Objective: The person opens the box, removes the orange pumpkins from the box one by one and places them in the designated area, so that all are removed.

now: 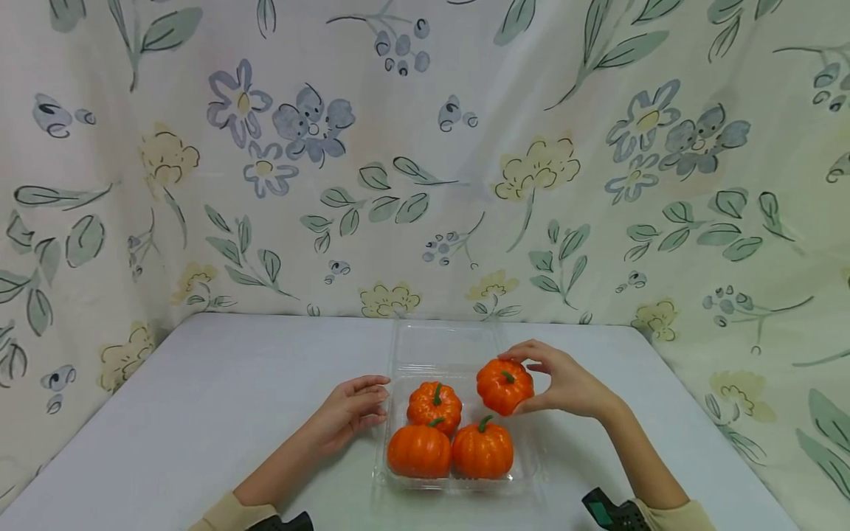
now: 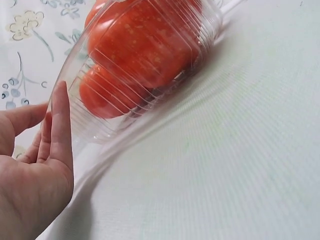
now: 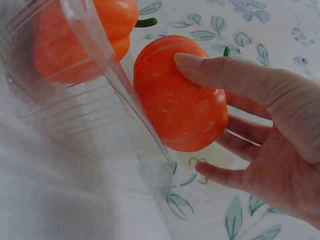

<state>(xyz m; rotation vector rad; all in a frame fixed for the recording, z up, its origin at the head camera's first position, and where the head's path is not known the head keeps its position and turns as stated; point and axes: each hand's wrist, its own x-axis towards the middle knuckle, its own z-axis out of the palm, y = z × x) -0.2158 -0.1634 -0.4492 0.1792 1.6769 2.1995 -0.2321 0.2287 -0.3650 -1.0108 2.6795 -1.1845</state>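
My right hand holds a small orange toy pumpkin with a green stem between thumb and fingers. It overlaps the back right corner of a clear plastic clamshell box. In the right wrist view, the pumpkin appears beside the box's rim, thumb across its side. Three other pumpkins sit inside the box: one at the back left, one at the front left, one at the front right. My left hand is at the box's left side, its extended fingers touching the clear wall.
The box's clear lid lies folded open toward the back of the white table. A flower-printed cloth hangs behind the table and along its sides. Dark straps are worn at the wrists.
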